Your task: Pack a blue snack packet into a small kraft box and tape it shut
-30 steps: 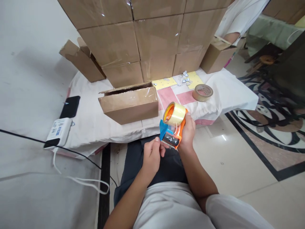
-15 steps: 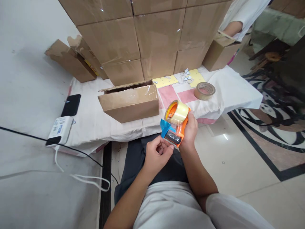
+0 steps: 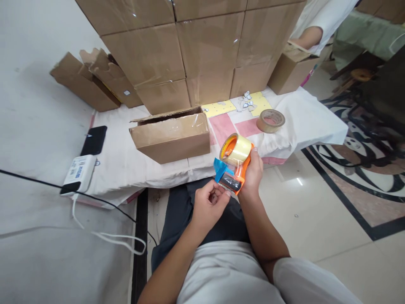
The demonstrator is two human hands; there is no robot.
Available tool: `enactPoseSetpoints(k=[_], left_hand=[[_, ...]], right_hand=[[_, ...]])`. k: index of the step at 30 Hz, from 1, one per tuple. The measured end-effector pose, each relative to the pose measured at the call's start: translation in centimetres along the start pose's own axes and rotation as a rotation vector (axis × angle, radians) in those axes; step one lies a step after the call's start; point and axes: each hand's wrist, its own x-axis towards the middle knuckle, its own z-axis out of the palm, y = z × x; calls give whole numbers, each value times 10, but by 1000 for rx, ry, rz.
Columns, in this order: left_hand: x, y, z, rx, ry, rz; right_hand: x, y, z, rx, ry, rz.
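a: where is the tape dispenser now?

b: above the person's lap, just in front of the cloth-covered table. an open box sits on the cloth to its left, and a loose roll of tape lies flat farther off to its right.

a: and the hands?

b: the right hand is closed round the orange side of the frame, though most of its fingers are out of sight. the left hand is curled, thumb and fingers drawn close together at the dispenser's lower front edge. whether a strip of tape is pinched there, one cannot tell.

a: how would it handle?

b: probably light and stiff. the frame looks like hard plastic, with more of the weight up where the pale tape roll sits. that roll is likely smooth and may turn under a finger, so it makes a poor hold.

a: the best grip, then?

b: the orange side, seemingly, where the right hand has it. the blue flap looks thinner and could flex. below the black roller the edge seems toothed, so fingertips there call for care.
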Motion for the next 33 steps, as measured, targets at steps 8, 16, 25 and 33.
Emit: enactPoseSetpoints(k=[8, 16, 25, 33], left_hand=[[0, 2, 1, 51, 21, 6], [-1, 5, -1, 23, -6, 34], [-3, 6, -10, 7, -15, 60], [-7, 5, -19, -11, -2, 93]], right_hand=[[6, 10, -3, 140, -29, 128], [10, 14, -3, 148, -17, 169], [7, 14, 1, 152, -68, 149], [3, 10, 11, 177, -41, 105]])
